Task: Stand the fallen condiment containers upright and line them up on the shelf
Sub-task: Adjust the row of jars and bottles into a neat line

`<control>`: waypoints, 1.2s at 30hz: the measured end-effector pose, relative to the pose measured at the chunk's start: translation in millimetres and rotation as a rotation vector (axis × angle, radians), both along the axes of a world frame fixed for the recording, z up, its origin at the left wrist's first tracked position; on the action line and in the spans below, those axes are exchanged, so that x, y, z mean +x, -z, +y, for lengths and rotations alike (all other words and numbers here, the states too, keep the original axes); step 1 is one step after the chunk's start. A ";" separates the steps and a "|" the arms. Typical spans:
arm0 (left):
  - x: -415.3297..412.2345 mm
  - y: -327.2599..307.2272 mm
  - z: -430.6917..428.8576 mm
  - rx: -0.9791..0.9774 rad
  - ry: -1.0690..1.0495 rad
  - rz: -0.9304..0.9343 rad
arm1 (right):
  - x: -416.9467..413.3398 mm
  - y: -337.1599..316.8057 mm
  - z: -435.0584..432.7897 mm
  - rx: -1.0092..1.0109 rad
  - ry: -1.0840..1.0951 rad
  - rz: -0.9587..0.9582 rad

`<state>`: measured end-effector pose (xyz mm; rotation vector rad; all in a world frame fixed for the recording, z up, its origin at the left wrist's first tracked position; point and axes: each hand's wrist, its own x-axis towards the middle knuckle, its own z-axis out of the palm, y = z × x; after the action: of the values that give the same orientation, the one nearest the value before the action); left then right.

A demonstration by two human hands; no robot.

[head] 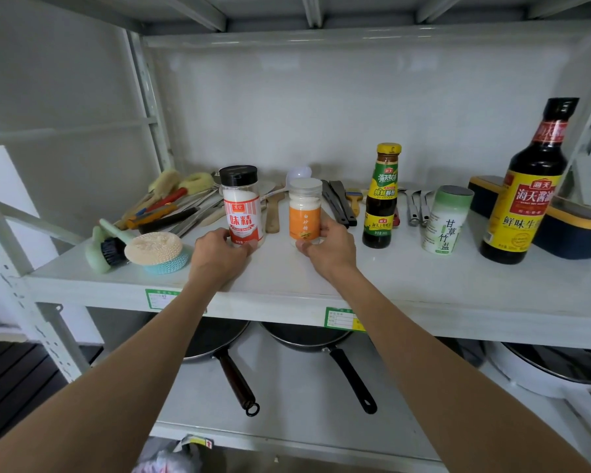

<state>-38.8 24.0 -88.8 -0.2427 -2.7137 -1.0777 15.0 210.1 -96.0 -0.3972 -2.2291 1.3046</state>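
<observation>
Five condiment containers stand upright in a row on the white shelf (406, 288). My left hand (219, 250) grips the base of the black-capped jar with the red and white label (242, 204). My right hand (328, 249) grips the base of the white-lidded jar with the orange label (305, 211). To the right stand a yellow-capped dark sauce bottle (382, 196), a green-topped white salt shaker (446, 220) and a tall soy sauce bottle (526, 186).
Brushes and scrubbers (151, 247) lie at the shelf's left, with utensils (171, 206) piled behind the jars. A navy and yellow box (574, 230) sits at the right behind the soy sauce. Two pans (307, 339) hang out from the shelf below.
</observation>
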 end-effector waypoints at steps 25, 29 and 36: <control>-6.5 3.9 -1.5 -0.072 -0.020 0.044 | 48.7 -11.9 61.2 -0.026 0.454 -0.011; -7.5 4.6 -1.2 -0.083 -0.021 0.052 | 42.4 -9.9 66.5 -0.099 0.376 -0.047; -11.5 8.4 -1.8 -0.080 -0.022 0.040 | 38.5 -6.2 66.6 0.002 0.385 -0.098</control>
<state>-50.3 22.2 -97.2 -0.2443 -2.7201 -0.9492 53.4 276.7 -89.8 -0.8572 -2.0948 1.0962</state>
